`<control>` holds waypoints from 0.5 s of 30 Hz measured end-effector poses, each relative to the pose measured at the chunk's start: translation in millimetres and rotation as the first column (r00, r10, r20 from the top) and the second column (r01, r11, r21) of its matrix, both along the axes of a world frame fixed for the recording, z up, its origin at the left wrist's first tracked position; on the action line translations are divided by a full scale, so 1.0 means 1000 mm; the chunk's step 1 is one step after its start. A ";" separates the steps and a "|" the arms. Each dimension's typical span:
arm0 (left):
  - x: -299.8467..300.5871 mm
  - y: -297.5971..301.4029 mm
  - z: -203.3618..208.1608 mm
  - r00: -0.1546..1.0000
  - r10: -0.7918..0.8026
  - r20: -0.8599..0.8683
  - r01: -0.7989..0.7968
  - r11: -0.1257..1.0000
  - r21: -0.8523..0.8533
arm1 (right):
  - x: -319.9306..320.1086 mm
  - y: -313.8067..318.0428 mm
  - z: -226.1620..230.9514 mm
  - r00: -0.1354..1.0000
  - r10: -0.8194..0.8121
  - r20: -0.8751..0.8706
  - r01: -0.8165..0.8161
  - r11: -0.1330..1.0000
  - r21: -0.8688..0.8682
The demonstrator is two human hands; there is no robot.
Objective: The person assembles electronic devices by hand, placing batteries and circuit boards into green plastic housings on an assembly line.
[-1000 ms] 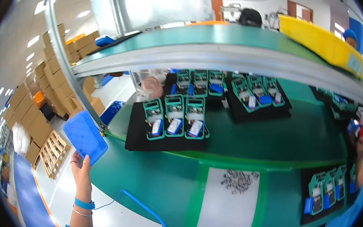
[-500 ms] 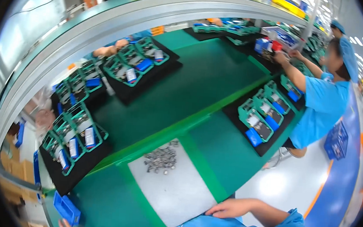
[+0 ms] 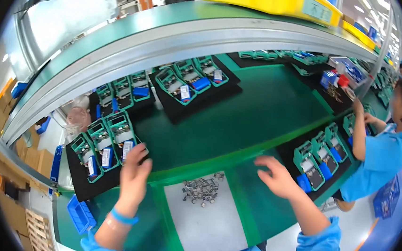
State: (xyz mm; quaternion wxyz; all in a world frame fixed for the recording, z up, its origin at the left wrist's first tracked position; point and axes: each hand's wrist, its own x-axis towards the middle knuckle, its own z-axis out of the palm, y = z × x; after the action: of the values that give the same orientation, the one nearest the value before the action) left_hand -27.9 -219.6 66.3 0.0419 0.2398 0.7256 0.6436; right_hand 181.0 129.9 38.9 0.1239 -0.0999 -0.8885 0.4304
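My left hand [image 3: 134, 176], a blue band on its wrist, is raised beside the near-left green frames [image 3: 107, 139], which hold metal parts and blue-and-white blocks on a black mat [image 3: 79, 182]. Nothing shows in its parted fingers, and it covers part of the nearest frame. Over the right part of the green bench hovers my right hand [image 3: 276, 176], its fingers loosely curved, apart and holding nothing. Between the hands, a pile of small metal pieces [image 3: 201, 189] lies on the far part of a white sheet [image 3: 204, 229] edged with green tape.
More green frames [image 3: 190, 80] stand at the back, others [image 3: 319, 156] on the right. A blue bin [image 3: 80, 214] sits at the bench's left end. Overhead runs a metal-edged shelf [image 3: 208, 29] bearing a yellow bin [image 3: 267, 1]. A co-worker [image 3: 378, 153] works at the right.
Both my hands have risen and reached forward over the bench, the left from the lower-left edge, the right from beside my body. The view has shifted, with the bench contents now lower and further right.
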 end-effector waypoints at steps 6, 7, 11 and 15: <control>-0.078 0.108 -0.039 0.926 0.103 0.364 -0.151 0.983 0.105 | -0.173 0.071 -0.050 0.991 -0.122 -0.061 0.124 0.992 0.031; -0.092 0.115 -0.048 0.917 0.132 0.375 -0.189 0.975 0.118 | -0.197 0.084 -0.063 0.972 -0.219 -0.079 0.216 0.975 -0.043; -0.140 0.119 -0.103 0.974 0.205 -0.097 -0.212 0.975 -0.068 | -0.264 0.114 -0.082 0.911 -0.380 -0.162 0.366 0.924 -0.109; -0.149 0.145 -0.093 0.925 0.363 -0.114 -0.380 0.862 -0.335 | -0.313 0.132 -0.083 0.860 -0.442 -0.254 0.451 0.892 -0.026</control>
State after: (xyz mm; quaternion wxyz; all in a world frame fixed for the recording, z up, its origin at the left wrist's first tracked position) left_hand -177.3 -74.7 -26.7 -0.0575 0.0993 0.8620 0.4938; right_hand -132.2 262.1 -44.1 0.3344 -0.2450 -0.8252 0.3836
